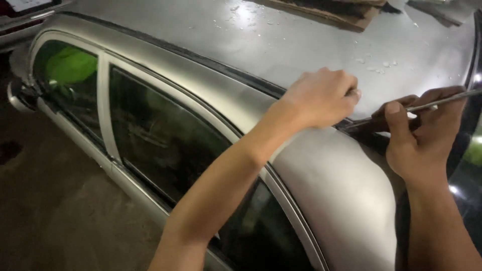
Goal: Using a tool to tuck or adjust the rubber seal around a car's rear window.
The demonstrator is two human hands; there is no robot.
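I look down on the roof [311, 40] of a silver car. My left hand [321, 98] rests as a closed fist on the roof's edge, over the dark trim strip [211, 62] that runs along the roof; whether it grips anything is hidden. My right hand [419, 133] is closed around a thin metal rod [452, 99], whose tip lies at the rear end of the trim, just below my left hand.
Side windows [160, 135] with dark glass run down the left, with a green reflection at the front one. Water drops and a flat piece of cardboard [331, 12] lie on the roof. The rear window [469, 170] is at the right. A concrete floor [55, 211] lies below.
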